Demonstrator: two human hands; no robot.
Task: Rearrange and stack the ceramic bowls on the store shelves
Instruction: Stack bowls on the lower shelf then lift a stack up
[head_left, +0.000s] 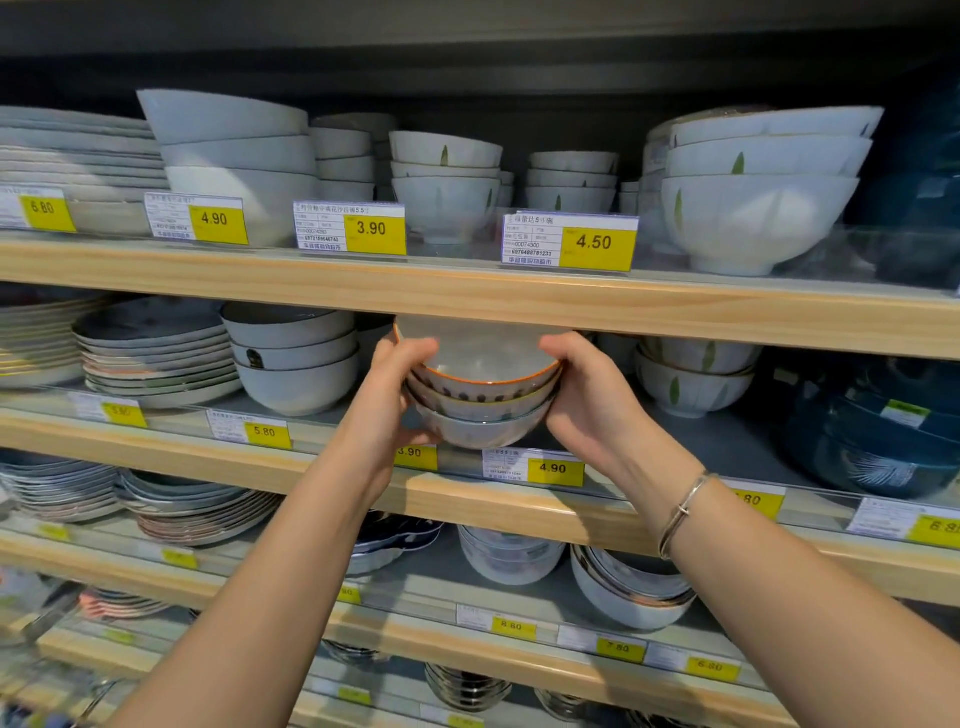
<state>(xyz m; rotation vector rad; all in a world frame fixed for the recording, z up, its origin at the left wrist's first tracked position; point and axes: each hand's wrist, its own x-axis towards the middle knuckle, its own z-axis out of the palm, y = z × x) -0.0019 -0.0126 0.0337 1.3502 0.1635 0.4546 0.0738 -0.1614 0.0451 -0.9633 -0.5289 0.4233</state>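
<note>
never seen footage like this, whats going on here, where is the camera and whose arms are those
There is no machine here. This is one picture from a wide-angle camera worn on a person's head, looking forward and down, so the two bare arms are the wearer's own. They face wooden store shelves loaded with crockery behind yellow price tags. The left hand and the right hand, with a bracelet on its wrist, grip a stack of three bowls from either side. Whether the stack rests on a shelf I cannot tell. Plates sit to its left, white bowls with green leaf marks to its right.
</note>
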